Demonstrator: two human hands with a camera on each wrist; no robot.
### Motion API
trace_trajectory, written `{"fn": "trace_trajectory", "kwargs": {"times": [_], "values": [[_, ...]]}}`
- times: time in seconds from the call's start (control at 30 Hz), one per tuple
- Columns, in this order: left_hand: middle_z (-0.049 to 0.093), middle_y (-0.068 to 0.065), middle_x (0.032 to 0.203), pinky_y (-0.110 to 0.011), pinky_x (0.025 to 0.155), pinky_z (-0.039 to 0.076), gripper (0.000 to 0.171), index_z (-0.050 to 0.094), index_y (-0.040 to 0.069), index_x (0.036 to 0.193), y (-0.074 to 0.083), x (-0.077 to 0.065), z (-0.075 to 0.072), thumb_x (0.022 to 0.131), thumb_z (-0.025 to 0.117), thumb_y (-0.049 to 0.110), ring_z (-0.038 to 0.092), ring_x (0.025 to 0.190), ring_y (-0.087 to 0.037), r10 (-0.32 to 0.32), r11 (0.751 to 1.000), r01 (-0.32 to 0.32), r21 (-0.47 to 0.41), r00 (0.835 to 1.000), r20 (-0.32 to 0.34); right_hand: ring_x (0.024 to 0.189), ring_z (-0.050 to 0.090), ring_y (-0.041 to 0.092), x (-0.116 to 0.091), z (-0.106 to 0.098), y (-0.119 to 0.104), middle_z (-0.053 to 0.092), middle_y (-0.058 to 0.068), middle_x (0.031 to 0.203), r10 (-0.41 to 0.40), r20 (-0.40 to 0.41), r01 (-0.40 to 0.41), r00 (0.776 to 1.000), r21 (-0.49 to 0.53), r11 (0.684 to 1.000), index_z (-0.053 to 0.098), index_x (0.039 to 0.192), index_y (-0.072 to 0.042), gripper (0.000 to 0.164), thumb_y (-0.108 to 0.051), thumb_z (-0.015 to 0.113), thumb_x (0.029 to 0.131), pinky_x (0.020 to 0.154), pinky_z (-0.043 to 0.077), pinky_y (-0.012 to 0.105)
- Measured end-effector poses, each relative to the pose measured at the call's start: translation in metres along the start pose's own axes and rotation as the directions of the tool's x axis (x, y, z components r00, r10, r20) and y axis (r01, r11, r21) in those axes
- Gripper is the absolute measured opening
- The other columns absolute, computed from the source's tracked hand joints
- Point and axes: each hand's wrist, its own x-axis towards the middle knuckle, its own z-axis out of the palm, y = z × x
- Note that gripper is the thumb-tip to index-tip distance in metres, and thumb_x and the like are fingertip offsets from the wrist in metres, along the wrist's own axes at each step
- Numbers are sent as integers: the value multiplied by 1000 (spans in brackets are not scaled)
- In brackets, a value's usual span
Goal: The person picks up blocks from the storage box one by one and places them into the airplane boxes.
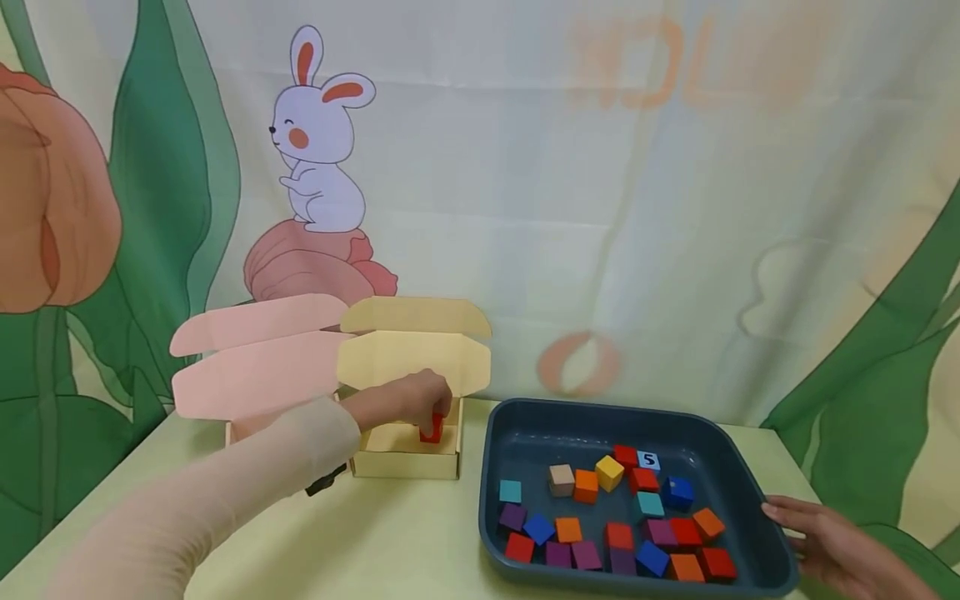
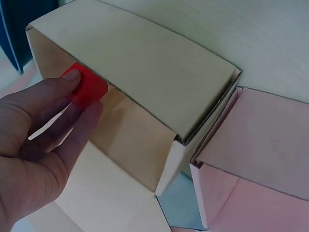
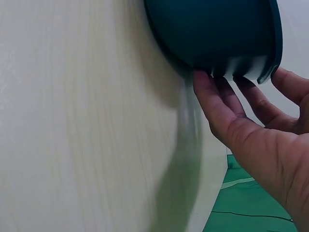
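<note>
The left hand [image 1: 422, 398] pinches a red cube [image 1: 431, 432] between thumb and fingertips, holding it within the opening of a yellow box [image 1: 405, 467]; whether the cube touches the box floor cannot be told. The right hand [image 1: 836, 546] is loosely spread, its fingertips against the outer wall and rim of a dark blue tray [image 1: 540, 437]. Just to the left of the left hand, partly behind the cream sleeve [image 1: 255, 471], stands a pink box [image 1: 258, 379], its lid raised like the yellow one's. Between the hands, inside the tray, lie many coloured cubes [image 1: 568, 529], one bearing a 5. Under everything is a pale table [image 1: 375, 542]; beyond the hands hangs a curtain [image 1: 487, 192] printed with a rabbit.
</note>
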Motion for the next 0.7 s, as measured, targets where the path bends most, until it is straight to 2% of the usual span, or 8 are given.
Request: {"fn": "trace_trajectory", "kwargs": {"times": [0.13, 0.2, 0.33, 0.43, 0.53, 0.63, 0.7], "values": [[61, -4, 77, -26, 55, 58, 23, 73, -1, 89, 2, 4, 6, 73, 86, -7, 72, 63, -24, -59, 995, 61, -76, 998, 27, 109, 65, 21, -2, -2, 1, 62, -1, 117, 10, 18, -10, 1000, 39, 999, -17, 149, 18, 86, -29, 44, 110, 104, 48, 51], [60, -3, 73, -25, 54, 57, 22, 73, -1, 86, 2, 4, 7, 70, 87, -8, 71, 61, -22, -70, 995, 72, -74, 997, 26, 110, 65, 21, -3, -3, 0, 61, -1, 118, 6, 44, -8, 999, 40, 999, -20, 148, 18, 87, -30, 42, 111, 104, 48, 51], [61, -1, 69, -23, 51, 55, 21, 73, -3, 82, 0, 2, 6, 68, 88, -9, 71, 59, -19, -51, 994, 55, -92, 998, 46, 112, 64, 21, -2, -2, -2, 59, -1, 120, -7, 93, 3, 996, 44, 999, -26, 146, 17, 88, -30, 40, 111, 105, 47, 51], [64, 0, 69, -22, 54, 56, 20, 74, -2, 82, -1, 0, 5, 69, 88, -5, 70, 60, -16, -26, 993, 33, -117, 998, 61, 114, 64, 22, -1, -1, -3, 59, 1, 123, -16, 103, 12, 995, 42, 999, -25, 146, 17, 87, -29, 39, 111, 104, 47, 52], [70, 1, 72, -18, 60, 53, 17, 77, 1, 83, -3, -1, 2, 71, 90, 4, 64, 63, -7, 18, 997, -14, -77, 998, 57, 114, 64, 22, -1, 0, -4, 59, 0, 123, -22, 101, 19, 995, 34, 999, -24, 147, 17, 86, -29, 39, 111, 104, 48, 52], [73, 4, 74, -17, 62, 50, 13, 79, 5, 83, 0, -3, -1, 75, 89, 9, 56, 63, -3, 21, 997, -16, -75, 998, 62, 113, 64, 19, -1, -1, -7, 59, -1, 123, -37, 103, 34, 994, 27, 999, -25, 146, 17, 86, -29, 39, 111, 104, 48, 52], [73, 1, 75, -20, 65, 55, 9, 79, 3, 84, 2, -6, 0, 77, 86, 4, 62, 63, -6, -20, 982, 35, -185, 997, 81, 113, 64, 18, -1, -2, -7, 59, -3, 123, -46, 114, 44, 992, 24, 999, -26, 145, 18, 86, -28, 38, 112, 103, 49, 51]]}}
